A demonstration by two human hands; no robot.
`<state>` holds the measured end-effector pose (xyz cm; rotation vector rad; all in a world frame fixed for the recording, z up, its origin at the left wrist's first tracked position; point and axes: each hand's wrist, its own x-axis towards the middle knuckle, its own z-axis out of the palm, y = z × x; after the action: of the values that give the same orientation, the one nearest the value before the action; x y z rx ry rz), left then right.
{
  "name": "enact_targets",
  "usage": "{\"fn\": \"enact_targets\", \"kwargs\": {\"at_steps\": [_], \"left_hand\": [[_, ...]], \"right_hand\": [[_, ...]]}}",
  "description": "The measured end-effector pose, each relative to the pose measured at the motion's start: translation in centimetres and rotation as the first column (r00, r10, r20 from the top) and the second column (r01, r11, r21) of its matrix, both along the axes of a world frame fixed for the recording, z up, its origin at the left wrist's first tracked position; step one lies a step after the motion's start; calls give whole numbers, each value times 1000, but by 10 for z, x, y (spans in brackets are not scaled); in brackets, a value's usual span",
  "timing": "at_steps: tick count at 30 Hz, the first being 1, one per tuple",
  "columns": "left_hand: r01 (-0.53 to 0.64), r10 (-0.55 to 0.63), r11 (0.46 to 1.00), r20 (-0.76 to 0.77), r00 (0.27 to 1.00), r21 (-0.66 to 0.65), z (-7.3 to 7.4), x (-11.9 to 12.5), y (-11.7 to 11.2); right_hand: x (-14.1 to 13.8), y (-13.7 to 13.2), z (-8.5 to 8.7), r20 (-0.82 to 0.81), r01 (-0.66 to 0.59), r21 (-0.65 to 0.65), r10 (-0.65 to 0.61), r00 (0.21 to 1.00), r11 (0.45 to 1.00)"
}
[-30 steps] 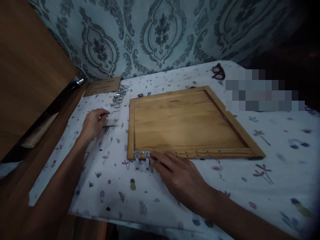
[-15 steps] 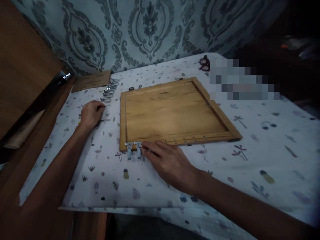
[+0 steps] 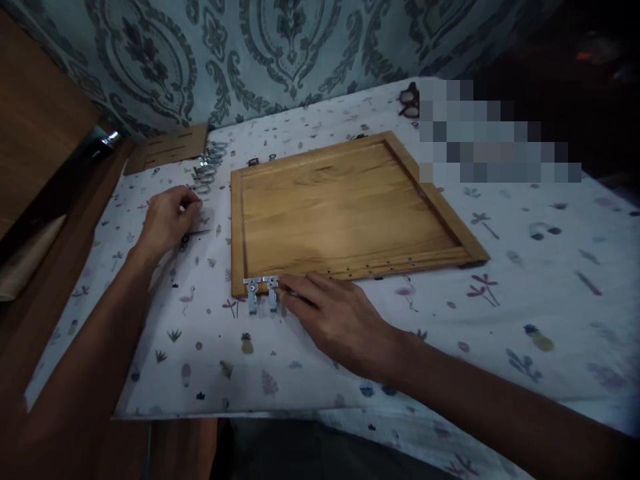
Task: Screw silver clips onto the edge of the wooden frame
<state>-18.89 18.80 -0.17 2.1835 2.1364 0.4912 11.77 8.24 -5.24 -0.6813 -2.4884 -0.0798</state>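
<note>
A framed wooden panel (image 3: 335,207) lies flat on the cloth-covered table. Two silver T-shaped metal clips, a left clip (image 3: 253,295) and a right clip (image 3: 271,293), sit at its near left corner and hang over the edge. My right hand (image 3: 340,317) rests at that near edge, thumb and fingertips closed at the right clip; the fingers partly hide the grip. Left of the panel, my left hand (image 3: 170,217) is low over the cloth with thumb and forefinger pinched; whatever is between them is too small to name. A thin dark pointed tool (image 3: 195,233) lies just under it.
Several silver metal pieces (image 3: 206,163) lie in a row beyond my left hand, beside a slotted brown cardboard piece (image 3: 167,148). Dark-handled scissors (image 3: 410,101) lie at the back, by a blurred-out patch. Wooden furniture (image 3: 45,113) borders the table at left.
The view has shifted slightly, so the table things appear a little higher and further left. Both hands stay in about the same places by the panel and the cloth.
</note>
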Motion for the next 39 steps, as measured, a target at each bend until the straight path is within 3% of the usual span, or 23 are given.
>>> {"fn": "enact_targets", "kwargs": {"at_steps": [4, 6, 8, 13, 20, 30, 39], "left_hand": [[178, -166, 979, 117, 979, -103, 18, 28, -28], [361, -331, 919, 190, 924, -156, 25, 46, -43], [470, -433, 859, 200, 879, -204, 31, 63, -56], [604, -550, 733, 251, 797, -312, 37, 83, -66], [692, -600, 540, 356, 716, -480, 38, 83, -54], [705, -668, 369, 355, 654, -605, 39, 93, -37], [695, -647, 346, 376, 663, -630, 36, 96, -30]], "right_hand": [[1, 0, 2, 18, 5, -11, -5, 1000, 1000], [1, 0, 3, 20, 5, -8, -5, 1000, 1000], [2, 1, 3, 21, 6, -11, -5, 1000, 1000], [2, 2, 2, 35, -7, -29, 8, 999, 1000], [2, 2, 4, 15, -16, -23, 17, 1000, 1000], [2, 3, 3, 28, -10, -24, 10, 1000, 1000], [3, 3, 3, 38, -17, -42, 19, 999, 999]]}}
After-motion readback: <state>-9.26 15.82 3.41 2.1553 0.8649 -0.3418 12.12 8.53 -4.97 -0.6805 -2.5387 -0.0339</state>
